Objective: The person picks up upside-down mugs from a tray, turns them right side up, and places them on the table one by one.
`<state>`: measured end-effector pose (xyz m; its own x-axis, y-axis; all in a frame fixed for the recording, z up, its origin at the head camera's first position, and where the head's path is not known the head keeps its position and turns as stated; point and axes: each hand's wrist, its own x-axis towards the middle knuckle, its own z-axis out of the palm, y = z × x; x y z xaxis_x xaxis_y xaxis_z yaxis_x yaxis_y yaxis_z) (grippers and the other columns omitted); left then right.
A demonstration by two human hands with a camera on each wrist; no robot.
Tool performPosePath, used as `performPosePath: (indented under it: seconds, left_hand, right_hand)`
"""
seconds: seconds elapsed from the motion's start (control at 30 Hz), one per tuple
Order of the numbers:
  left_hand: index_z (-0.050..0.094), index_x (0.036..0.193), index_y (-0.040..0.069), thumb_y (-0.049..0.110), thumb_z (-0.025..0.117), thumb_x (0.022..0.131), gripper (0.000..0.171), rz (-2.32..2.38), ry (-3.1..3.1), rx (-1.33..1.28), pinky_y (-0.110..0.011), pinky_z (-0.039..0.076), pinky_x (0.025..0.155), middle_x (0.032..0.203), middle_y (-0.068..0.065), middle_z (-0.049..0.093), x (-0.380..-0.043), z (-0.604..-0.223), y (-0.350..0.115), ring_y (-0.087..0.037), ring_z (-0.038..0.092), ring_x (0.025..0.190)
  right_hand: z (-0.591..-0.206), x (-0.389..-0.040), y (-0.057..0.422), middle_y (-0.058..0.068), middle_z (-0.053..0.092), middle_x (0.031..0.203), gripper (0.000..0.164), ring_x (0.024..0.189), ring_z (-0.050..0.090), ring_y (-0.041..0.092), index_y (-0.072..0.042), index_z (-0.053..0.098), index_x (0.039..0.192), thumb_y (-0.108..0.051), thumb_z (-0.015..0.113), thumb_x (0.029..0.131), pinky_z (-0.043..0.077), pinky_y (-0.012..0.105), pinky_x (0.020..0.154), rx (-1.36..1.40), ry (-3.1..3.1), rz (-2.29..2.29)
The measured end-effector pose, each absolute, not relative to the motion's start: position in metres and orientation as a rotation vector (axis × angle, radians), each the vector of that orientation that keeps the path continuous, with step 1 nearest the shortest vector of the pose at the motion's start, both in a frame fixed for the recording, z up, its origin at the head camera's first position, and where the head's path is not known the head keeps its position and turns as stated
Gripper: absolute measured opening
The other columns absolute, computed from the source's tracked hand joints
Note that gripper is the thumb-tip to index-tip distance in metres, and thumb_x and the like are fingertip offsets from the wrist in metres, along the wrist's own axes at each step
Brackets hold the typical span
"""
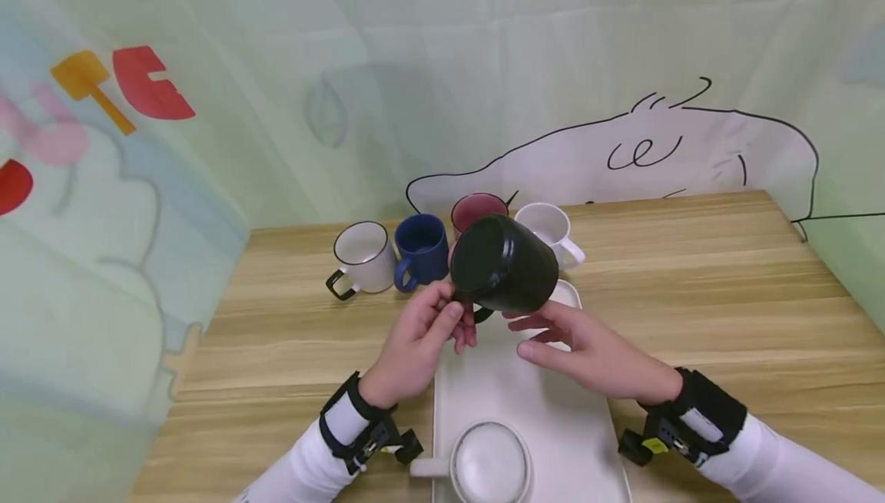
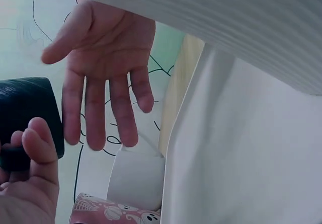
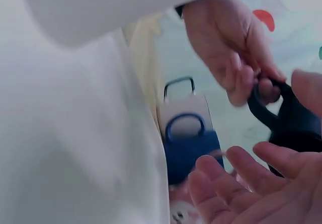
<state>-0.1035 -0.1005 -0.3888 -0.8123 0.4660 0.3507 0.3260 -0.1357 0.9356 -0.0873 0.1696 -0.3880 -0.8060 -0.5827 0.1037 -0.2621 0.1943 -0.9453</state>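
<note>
A black mug (image 1: pixel 528 269) is held in the air, tipped on its side, above the far end of a white tray (image 1: pixel 518 388). My left hand (image 1: pixel 418 342) pinches its handle (image 3: pixel 259 105) between thumb and fingers. Just below and to the right of the mug is my right hand (image 1: pixel 588 349), its fingers spread and extended. In the left wrist view the right palm (image 2: pixel 110 53) faces the camera, with the fingertips beside the mug; whether they touch it I cannot tell. A white mug (image 1: pixel 491 461) stands on the tray's near end, its handle to the left.
Behind the tray stand a white mug with black rim and handle (image 1: pixel 369 265), a blue mug (image 1: pixel 429 253), a pink mug (image 1: pixel 477 207), partly hidden by the black one, and a plain white mug (image 1: pixel 542 223). A printed cloth wall (image 1: pixel 387 104) borders the wooden table (image 1: pixel 691 280).
</note>
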Motion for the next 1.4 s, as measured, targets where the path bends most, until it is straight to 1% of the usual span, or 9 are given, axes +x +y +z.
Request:
performPosePath:
  seconds: [0.1,0.2,0.37,0.63,0.83,0.97,1.07,1.2,1.4]
  left_hand:
    - [0.051,0.113,-0.01,0.005,0.043,0.114,0.017,2.118,1.939,0.922,-0.025,0.056,0.065,0.093,-0.027,0.059,-0.104,-0.389,-0.099,-0.018,0.065,0.078]
    - [0.05,0.115,-0.011,0.006,0.042,0.115,0.019,2.128,1.908,0.937,-0.025,0.057,0.065,0.094,-0.027,0.058,-0.104,-0.389,-0.098,-0.018,0.066,0.079]
    - [0.051,0.12,-0.011,0.008,0.042,0.115,0.022,2.142,1.865,0.982,-0.026,0.057,0.065,0.094,-0.027,0.058,-0.104,-0.386,-0.094,-0.019,0.065,0.079]
    - [0.051,0.126,-0.009,0.007,0.04,0.115,0.023,2.127,1.791,0.972,-0.028,0.057,0.066,0.1,-0.031,0.056,-0.103,-0.384,-0.088,-0.02,0.064,0.081]
    - [0.055,0.13,-0.003,0.002,0.044,0.113,0.021,2.024,2.009,0.942,-0.025,0.05,0.064,0.101,-0.022,0.058,-0.101,-0.384,-0.088,-0.021,0.059,0.077]
    - [0.056,0.132,0.0,0.003,0.048,0.112,0.022,1.957,2.129,0.874,-0.025,0.045,0.064,0.097,-0.015,0.057,-0.099,-0.384,-0.088,-0.025,0.057,0.077]
    - [0.059,0.127,0.0,0.004,0.052,0.111,0.018,1.912,2.184,0.837,-0.028,0.05,0.069,0.096,-0.012,0.06,-0.097,-0.385,-0.087,-0.028,0.06,0.08]
    - [0.062,0.123,-0.001,0.004,0.056,0.11,0.015,1.869,2.212,0.834,-0.037,0.055,0.075,0.1,-0.01,0.062,-0.097,-0.385,-0.087,-0.028,0.063,0.084]
    - [0.064,0.126,0.003,0.007,0.061,0.108,0.019,1.813,2.285,0.746,-0.03,0.054,0.073,0.101,-0.007,0.063,-0.099,-0.384,-0.096,-0.025,0.065,0.084]
  right_hand:
    - [-0.389,-0.088,0.161,0.019,0.062,0.143,0.046,0.131,0.059,0.045,-0.004,0.054,0.151,-0.015,0.064,0.108,0.055,0.037,0.104,-0.757,2.068,-1.733]
    - [-0.389,-0.088,0.154,0.024,0.062,0.141,0.042,0.127,0.061,0.046,-0.005,0.056,0.15,-0.017,0.061,0.11,0.057,0.037,0.101,-0.684,1.986,-1.796]
    - [-0.39,-0.089,0.143,0.015,0.069,0.132,0.035,0.121,0.066,0.036,-0.007,0.063,0.143,-0.021,0.06,0.111,0.058,0.042,0.096,-0.516,1.903,-1.909]
    - [-0.394,-0.088,0.136,0.013,0.075,0.111,0.027,0.107,0.068,0.027,-0.006,0.071,0.131,-0.021,0.062,0.11,0.056,0.035,0.09,-0.393,1.93,-2.056]
    - [-0.395,-0.086,0.138,0.016,0.072,0.109,0.027,0.102,0.064,0.037,-0.01,0.071,0.133,-0.018,0.064,0.109,0.055,0.032,0.084,-0.407,1.981,-2.108]
    - [-0.394,-0.085,0.139,0.014,0.071,0.107,0.027,0.097,0.065,0.031,-0.007,0.07,0.134,-0.015,0.063,0.109,0.057,0.03,0.081,-0.47,1.97,-2.157]
    - [-0.394,-0.085,0.138,0.013,0.071,0.108,0.026,0.094,0.068,0.026,-0.003,0.069,0.133,-0.011,0.061,0.109,0.059,0.03,0.081,-0.521,1.969,-2.191]
    - [-0.394,-0.084,0.141,0.016,0.072,0.112,0.024,0.093,0.072,0.026,0.001,0.068,0.13,-0.007,0.06,0.109,0.063,0.035,0.084,-0.563,2.007,-2.216]
    - [-0.393,-0.085,0.157,0.017,0.073,0.111,0.02,0.091,0.074,0.025,0.004,0.068,0.125,-0.005,0.059,0.109,0.063,0.036,0.087,-0.564,2.083,-2.19]
